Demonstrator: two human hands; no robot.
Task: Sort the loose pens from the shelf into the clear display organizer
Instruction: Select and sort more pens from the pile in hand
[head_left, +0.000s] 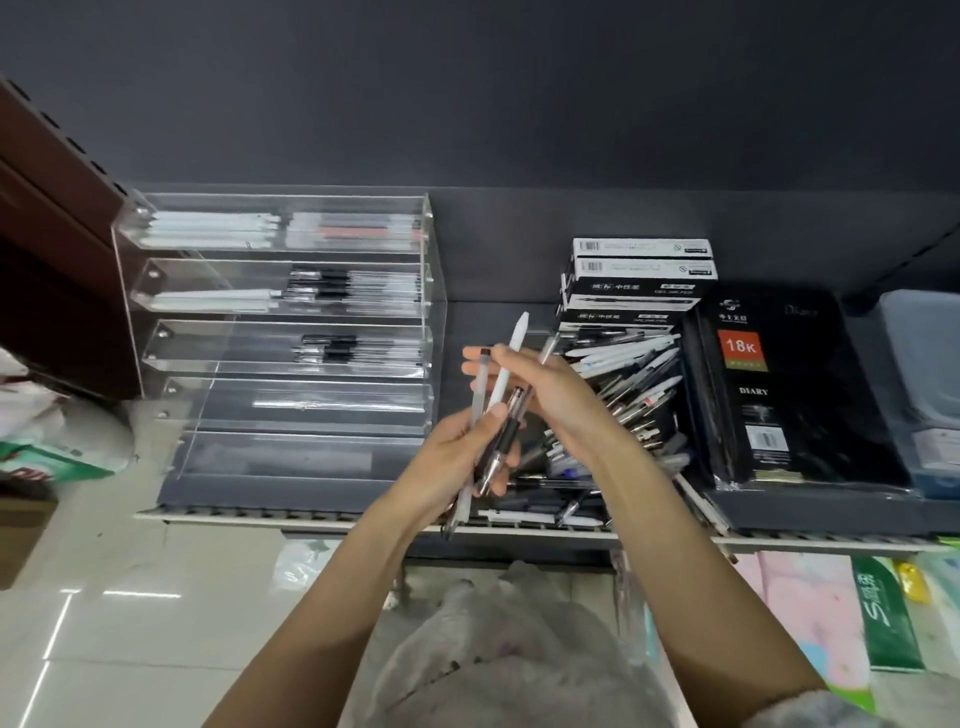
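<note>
A: What are the hands doing?

B: The left hand (457, 457) has its fingers curled round a bunch of pens (496, 415), a white pen (506, 366) standing tallest among them. The right hand (540, 384) reaches across the bunch from 3 o'clock, its fingers lying nearly straight against the pens; whether it pinches one I cannot tell.

A: And the rest of the pens?

B: A loose pile of pens (623, 395) lies on the shelf (311, 493) just behind the hands, toward 2 o'clock from them.

A: Where is the organizer?

B: The clear display organizer (285, 322) stands on the same shelf at 9 o'clock of the hands. Its upper tiers hold white and black pens lying sideways; one lower tier holds what looks like a single clear pen.

A: Anything else nearby?

B: Stacked pen boxes (641, 280) sit behind the pile at 12 o'clock of it, and a black diary (779, 389) marked 18K lies at 3 o'clock of it.
</note>
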